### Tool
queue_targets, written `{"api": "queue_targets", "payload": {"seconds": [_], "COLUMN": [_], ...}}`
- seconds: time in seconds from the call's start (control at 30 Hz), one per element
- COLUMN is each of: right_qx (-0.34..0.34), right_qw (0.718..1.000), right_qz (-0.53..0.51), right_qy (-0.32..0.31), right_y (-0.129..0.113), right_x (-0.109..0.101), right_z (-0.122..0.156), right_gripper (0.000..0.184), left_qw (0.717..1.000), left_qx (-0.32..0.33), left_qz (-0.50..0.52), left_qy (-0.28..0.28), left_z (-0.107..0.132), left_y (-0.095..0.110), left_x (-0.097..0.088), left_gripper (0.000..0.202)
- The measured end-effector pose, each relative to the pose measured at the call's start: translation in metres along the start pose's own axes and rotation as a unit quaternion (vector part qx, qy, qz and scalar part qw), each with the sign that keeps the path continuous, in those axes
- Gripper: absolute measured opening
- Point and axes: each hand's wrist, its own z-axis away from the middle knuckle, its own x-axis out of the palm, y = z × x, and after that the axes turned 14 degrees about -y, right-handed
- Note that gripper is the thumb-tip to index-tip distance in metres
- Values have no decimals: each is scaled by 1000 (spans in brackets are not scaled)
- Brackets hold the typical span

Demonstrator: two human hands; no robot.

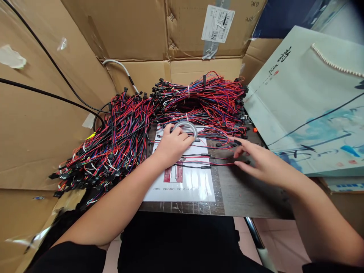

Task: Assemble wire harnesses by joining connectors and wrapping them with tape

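My left hand (173, 144) rests on a roll of clear tape (186, 127), fingers curled over its near rim, on top of a white laminated sheet (196, 184) taped to the dark table (244, 193). My right hand (260, 161) lies to the right with fingers stretched out, its tips touching thin red and black wires (199, 163) laid across the sheet; one fingertip is by a black connector (237, 142).
Big heaps of red, black and blue wire harnesses lie at the left (113, 151) and along the back (204, 100). Cardboard boxes (136, 30) wall in the back and left. A pale paper bag (309, 102) leans at the right. The table's front edge is near my lap.
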Motion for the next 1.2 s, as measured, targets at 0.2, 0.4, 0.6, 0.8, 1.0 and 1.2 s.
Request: {"api": "queue_targets", "payload": {"seconds": [0.2, 0.4, 0.6, 0.8, 1.0, 1.2], "right_qx": [30, 46, 33, -8, -3, 22], "right_qw": [998, 995, 990, 987, 986, 981], "right_qz": [55, 25, -31, -52, -99, -121], "right_qy": [29, 81, 137, 151, 133, 148], "right_y": [22, 27, 26, 23, 26, 25], "right_x": [32, 37, 40, 46, 42, 37], "right_z": [15, 12, 16, 15, 22, 28], "right_gripper": [63, 61, 62, 64, 68, 68], "left_qw": [997, 989, 987, 974, 961, 951], "left_qx": [61, 107, 91, 103, 104, 65], "left_qz": [4, 20, 70, 162, 207, 251], "left_qy": [-42, -96, -109, -121, -153, -166], "left_z": [-3, -8, -19, -50, -62, -53], "left_y": [22, 49, 67, 95, 105, 102], "left_x": [-18, -12, -21, -14, -8, -14], "left_gripper": [16, 13, 25, 34, 31, 32]}}
